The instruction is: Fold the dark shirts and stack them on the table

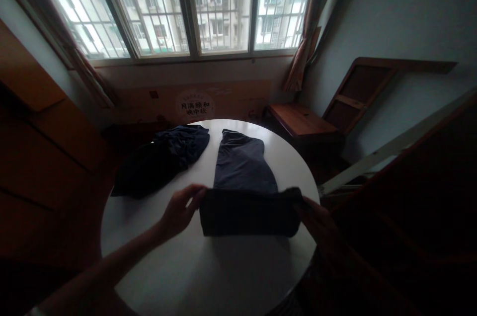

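A dark navy garment (244,162) lies lengthwise on the white round table (160,271), its far part flat. Its near part is a darker, wide band stretched between my hands, raised at its upper edge. My left hand (182,211) pinches the band's upper left corner between thumb and fingers. At the opposite upper corner, my right hand (316,214) grips the cloth, though deep shadow hides part of its fingers. What kind of garment it is cannot be made out. To the left, a crumpled pile of dark clothes (164,159) rests on the table, partly over its edge.
Beyond the table, a low wooden bench (303,119) stands on the right near a wooden frame (361,92) against the wall. A printed cardboard panel (238,100) is under the barred window (219,8). Wooden cabinets (33,142) line the left side.
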A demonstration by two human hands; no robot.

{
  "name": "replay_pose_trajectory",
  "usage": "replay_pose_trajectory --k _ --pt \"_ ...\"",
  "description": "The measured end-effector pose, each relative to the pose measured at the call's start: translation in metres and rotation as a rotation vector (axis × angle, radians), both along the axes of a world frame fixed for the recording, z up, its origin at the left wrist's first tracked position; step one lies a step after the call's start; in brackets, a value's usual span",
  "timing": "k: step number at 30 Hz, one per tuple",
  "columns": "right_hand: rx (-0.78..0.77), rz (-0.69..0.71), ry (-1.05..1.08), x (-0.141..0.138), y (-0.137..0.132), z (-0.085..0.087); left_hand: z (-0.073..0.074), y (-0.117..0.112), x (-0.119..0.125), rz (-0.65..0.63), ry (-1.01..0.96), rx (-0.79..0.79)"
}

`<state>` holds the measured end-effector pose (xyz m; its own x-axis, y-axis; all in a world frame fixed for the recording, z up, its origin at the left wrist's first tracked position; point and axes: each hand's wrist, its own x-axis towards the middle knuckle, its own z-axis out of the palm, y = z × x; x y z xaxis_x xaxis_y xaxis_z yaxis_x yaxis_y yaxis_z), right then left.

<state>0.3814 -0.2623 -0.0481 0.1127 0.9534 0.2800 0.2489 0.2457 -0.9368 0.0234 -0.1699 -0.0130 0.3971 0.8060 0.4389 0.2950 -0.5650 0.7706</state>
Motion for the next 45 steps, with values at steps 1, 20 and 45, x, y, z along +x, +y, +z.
replay_pose_trajectory --k 1,20,45 --pt "-0.041 -0.017 0.096 -0.001 0.024 0.007 0.005 0.028 0.011 0.053 -0.04 0.002" --pt "-0.047 -0.343 -0.183 0.013 0.311 -0.002 -0.037 0.324 0.126 0.508 0.158 -0.096" --pt "0.516 0.331 -1.007 0.018 0.117 -0.012 -0.05 0.102 0.037 -0.229 0.659 0.567"
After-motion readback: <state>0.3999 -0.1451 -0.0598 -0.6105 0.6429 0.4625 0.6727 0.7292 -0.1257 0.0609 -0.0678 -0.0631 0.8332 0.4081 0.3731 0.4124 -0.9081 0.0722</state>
